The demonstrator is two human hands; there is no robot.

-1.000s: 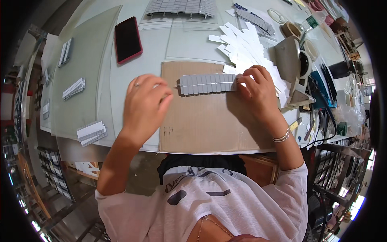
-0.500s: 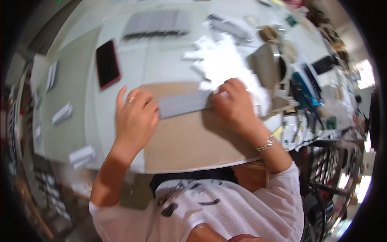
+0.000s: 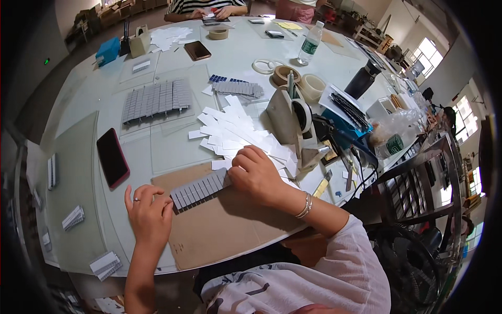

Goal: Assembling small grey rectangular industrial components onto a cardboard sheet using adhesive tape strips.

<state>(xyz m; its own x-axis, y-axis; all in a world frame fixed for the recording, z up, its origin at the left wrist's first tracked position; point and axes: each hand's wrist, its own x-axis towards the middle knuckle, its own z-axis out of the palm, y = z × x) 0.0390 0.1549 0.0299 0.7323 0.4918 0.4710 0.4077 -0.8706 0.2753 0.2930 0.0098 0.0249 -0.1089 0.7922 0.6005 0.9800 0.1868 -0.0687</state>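
A strip of small grey tiles (image 3: 199, 190) lies across a brown cardboard sheet (image 3: 225, 226) at the table's near edge. My left hand (image 3: 148, 209) rests flat on the strip's left end, fingers spread, a ring on one finger. My right hand (image 3: 257, 173), with a bracelet at the wrist, presses its curled fingers on the strip's right end. Just beyond that hand lies a heap of white paper slips (image 3: 236, 134).
A dark phone (image 3: 112, 157) lies left of the cardboard. Behind are a grey tile sheet (image 3: 156, 99), a tape dispenser (image 3: 294, 121), tape rolls (image 3: 300, 82), a water bottle (image 3: 309, 43) and a black flask (image 3: 363, 79). Another person's hands (image 3: 212, 11) work at the far edge.
The camera has tilted up and now shows much more of the far table. Both hands remain on the ends of the tile strip, which now appears slanted.
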